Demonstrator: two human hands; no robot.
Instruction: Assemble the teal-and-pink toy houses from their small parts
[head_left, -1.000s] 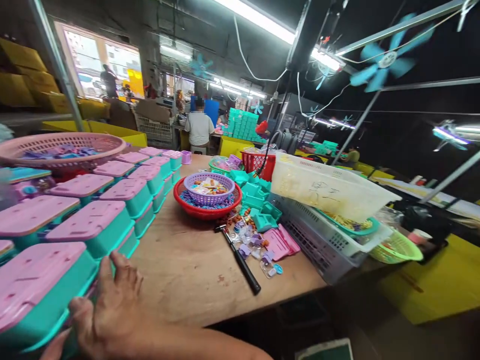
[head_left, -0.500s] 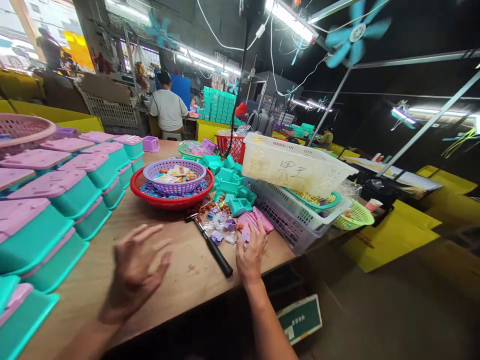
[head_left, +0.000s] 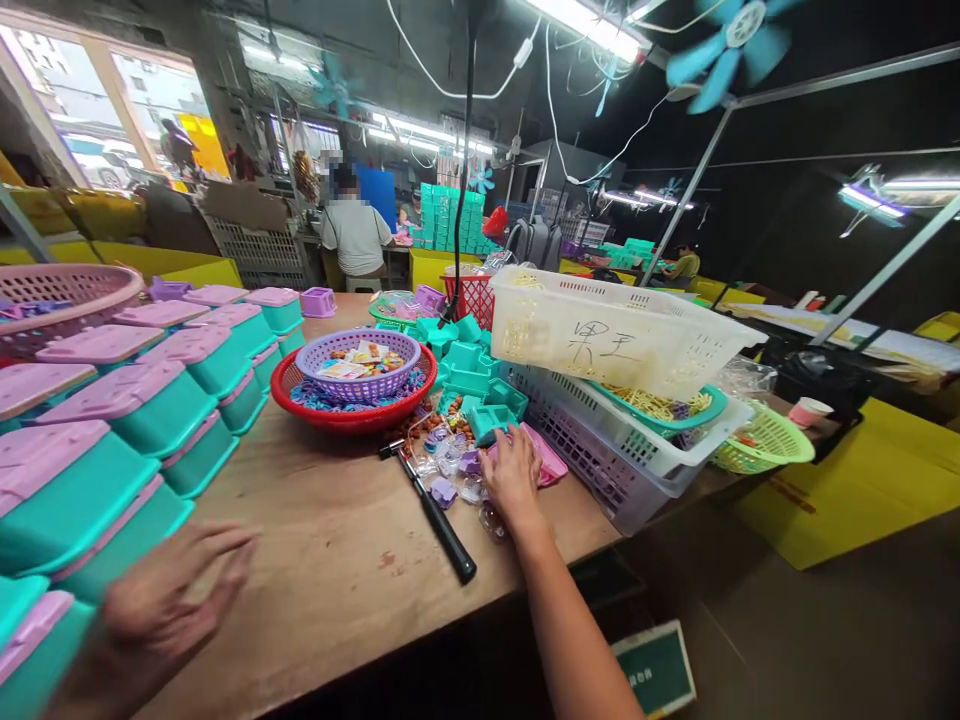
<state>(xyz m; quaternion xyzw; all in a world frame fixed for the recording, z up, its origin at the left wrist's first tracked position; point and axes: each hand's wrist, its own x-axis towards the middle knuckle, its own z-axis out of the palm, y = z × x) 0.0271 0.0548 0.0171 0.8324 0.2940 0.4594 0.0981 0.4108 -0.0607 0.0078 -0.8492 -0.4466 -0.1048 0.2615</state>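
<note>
Right hand [head_left: 514, 468] is resting over pink pieces [head_left: 553, 464]; left hand [head_left: 178, 592] is hovering empty.
In the head view, the pink pieces are lying on the counter [head_left: 315, 545] beside the grey crate [head_left: 564, 442]; whether the right hand is gripping one, I cannot tell. The left hand is hanging with fingers loosely apart near boxes [head_left: 178, 412], probably tiered to save room. The purple bowl [head_left: 375, 384] is sitting in the red basin [head_left: 352, 423], seemingly keeping small parts [head_left: 367, 358] separate.

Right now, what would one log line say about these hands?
left hand: open, blurred, near boxes | right hand: at pink pieces, grip unclear | hammer: lying on table
</note>
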